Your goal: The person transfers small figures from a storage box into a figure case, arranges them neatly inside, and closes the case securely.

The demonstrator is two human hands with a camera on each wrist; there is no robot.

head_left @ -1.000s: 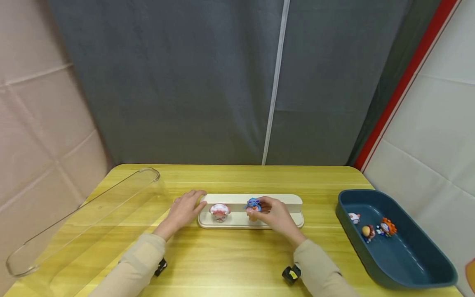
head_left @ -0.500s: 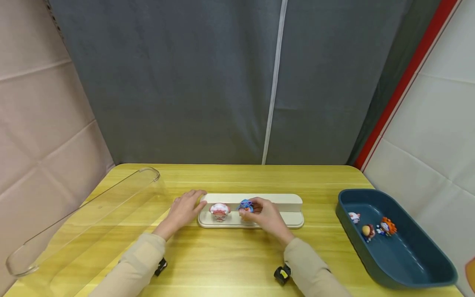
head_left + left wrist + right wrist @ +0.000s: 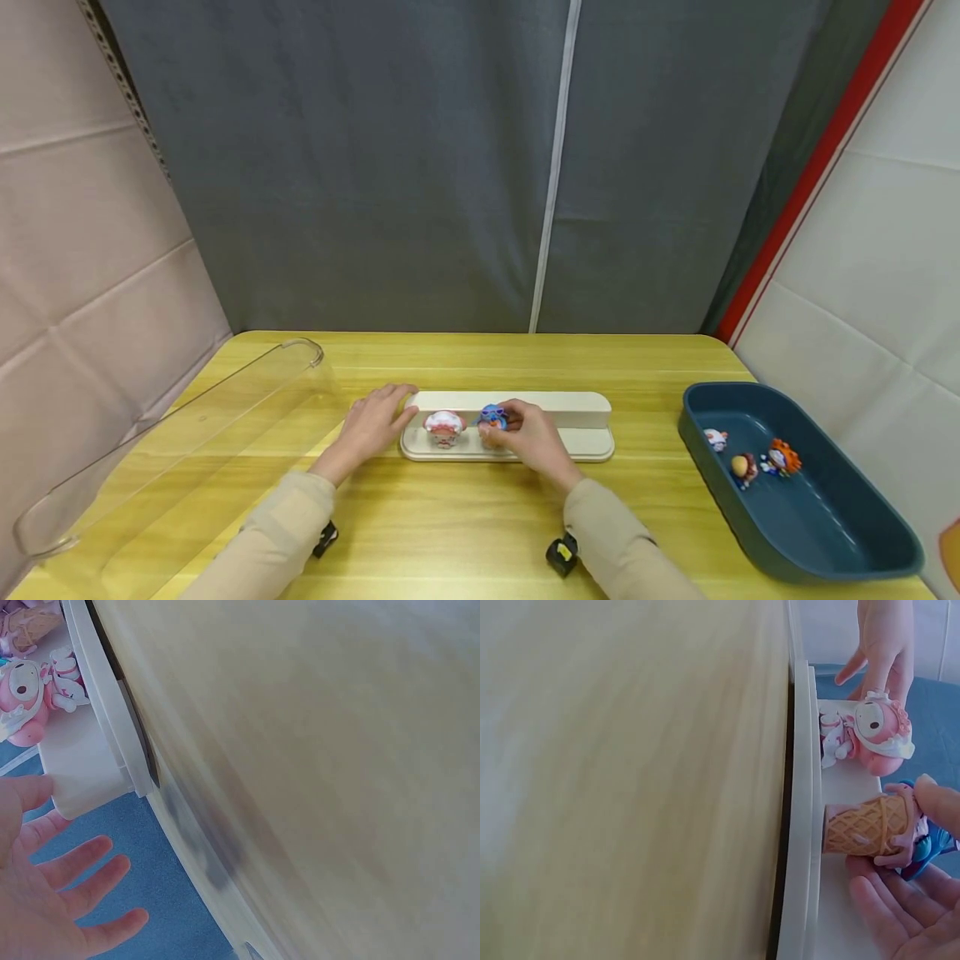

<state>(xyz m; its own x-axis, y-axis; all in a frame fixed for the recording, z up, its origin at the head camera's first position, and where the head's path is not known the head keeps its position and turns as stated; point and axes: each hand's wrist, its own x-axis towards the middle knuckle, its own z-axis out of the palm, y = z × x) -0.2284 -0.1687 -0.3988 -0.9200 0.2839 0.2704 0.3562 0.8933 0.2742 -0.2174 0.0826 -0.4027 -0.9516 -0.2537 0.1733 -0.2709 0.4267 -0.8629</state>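
My right hand (image 3: 528, 435) pinches a blue figurine in an ice-cream cone (image 3: 870, 825) between thumb and fingers. The cone's base stands on the lower step of a cream stepped display base (image 3: 577, 446). To its left on that step is a pink-and-white figurine (image 3: 444, 428), upright with a white hood. My left hand (image 3: 372, 423) is at the base's left end, its fingers extended and spread in the left wrist view, thumb and index fingertips right at the corner. Nothing is held in it.
A clear plastic cover (image 3: 187, 442) lies at the left of the wooden table (image 3: 450, 525). A dark blue bin (image 3: 840, 533) at the right holds several small figurines, among them an orange-maned one (image 3: 783, 458). A grey curtain (image 3: 375, 167) hangs behind.
My right hand has moved left with the cone figurine, bringing it nearer the pink-and-white one. The left hand has stayed at the base's left end.
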